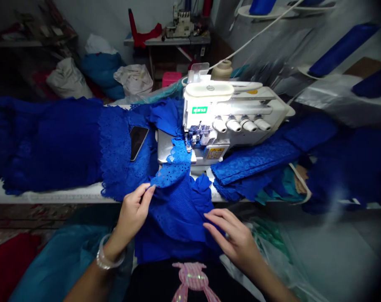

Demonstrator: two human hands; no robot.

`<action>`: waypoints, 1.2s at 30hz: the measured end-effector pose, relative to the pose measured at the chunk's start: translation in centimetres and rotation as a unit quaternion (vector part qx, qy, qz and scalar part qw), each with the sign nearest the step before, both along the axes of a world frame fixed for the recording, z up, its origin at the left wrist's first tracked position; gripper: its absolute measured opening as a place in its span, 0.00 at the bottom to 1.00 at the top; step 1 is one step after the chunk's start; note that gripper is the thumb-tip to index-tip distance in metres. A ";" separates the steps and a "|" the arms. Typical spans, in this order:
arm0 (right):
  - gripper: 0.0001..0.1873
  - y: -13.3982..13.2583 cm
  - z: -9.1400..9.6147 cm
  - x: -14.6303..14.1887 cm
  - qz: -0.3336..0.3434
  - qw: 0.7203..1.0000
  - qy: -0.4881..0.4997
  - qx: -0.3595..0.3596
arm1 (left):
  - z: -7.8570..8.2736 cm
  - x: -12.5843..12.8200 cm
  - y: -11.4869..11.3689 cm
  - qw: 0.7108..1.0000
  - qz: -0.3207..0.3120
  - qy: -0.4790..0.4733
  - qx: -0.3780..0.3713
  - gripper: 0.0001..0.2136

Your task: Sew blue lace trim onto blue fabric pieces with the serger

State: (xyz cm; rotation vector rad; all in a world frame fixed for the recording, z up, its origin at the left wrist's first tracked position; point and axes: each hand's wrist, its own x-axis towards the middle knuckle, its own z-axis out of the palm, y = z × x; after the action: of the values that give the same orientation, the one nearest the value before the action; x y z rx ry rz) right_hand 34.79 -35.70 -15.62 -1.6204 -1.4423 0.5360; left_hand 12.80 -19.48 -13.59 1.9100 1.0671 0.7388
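A piece of blue lace fabric (174,172) runs from under the presser foot of a white overlock sewing machine (209,94) down over the table edge toward my lap. My left hand (135,209) pinches the scalloped lace border between thumb and fingers, left of the needle area. At the right side of the same cloth, my right hand (233,235) has its thumb and fingertips closed on the fabric's edge, below table height. The cloth hides what lies directly under the presser foot.
Stacked blue lace (58,142) covers the table's left side, with a phone (138,142) on it. Folded blue pieces (256,161) lie right of the machine. Blue thread cones (343,48) stand at upper right. Behind are filled sacks (134,79) and another sewing machine (181,25).
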 end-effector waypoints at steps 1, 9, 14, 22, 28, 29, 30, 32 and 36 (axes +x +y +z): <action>0.12 1.0 0.6 -0.5 0.008 0.994 0.109 -0.032 | 0.8 -0.3 -0.4 0.997 -0.040 -0.006 -0.064 0.16; 0.15 6.7 3.6 -6.0 0.109 0.794 0.572 -0.175 | 4.2 -1.4 3.6 0.965 -0.229 0.087 0.095 0.15; 0.17 5.9 5.5 -5.3 0.256 0.928 0.258 -0.084 | 2.9 4.2 7.8 0.834 -0.357 0.062 0.416 0.19; 0.16 10.9 2.2 -0.2 -0.102 0.904 0.414 -0.030 | 3.6 5.5 7.8 0.925 -0.275 -0.123 0.230 0.15; 0.17 12.7 1.0 -2.1 -0.009 0.867 0.494 -0.062 | 3.3 4.3 6.5 0.872 -0.364 -0.033 0.325 0.21; 0.17 12.3 1.1 -2.3 -0.009 0.862 0.503 -0.062 | 3.1 4.2 6.3 0.868 -0.369 -0.026 0.332 0.22; 0.17 11.9 1.2 -2.3 -0.008 0.854 0.516 -0.063 | 3.0 4.1 6.0 0.866 -0.368 -0.023 0.337 0.23; 0.19 11.0 1.5 -2.2 0.005 0.832 0.551 -0.070 | 2.9 4.0 5.3 0.866 -0.353 -0.021 0.353 0.20; 0.28 10.1 2.0 -1.7 0.027 0.786 0.610 -0.101 | 3.6 4.4 4.0 0.841 -0.349 0.012 0.413 0.15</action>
State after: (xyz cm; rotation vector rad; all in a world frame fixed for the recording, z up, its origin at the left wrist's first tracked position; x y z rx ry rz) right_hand 33.04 -25.64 -13.58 -0.9398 -0.4228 1.4619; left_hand 17.23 -15.51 -9.97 2.7814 -0.0738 0.7890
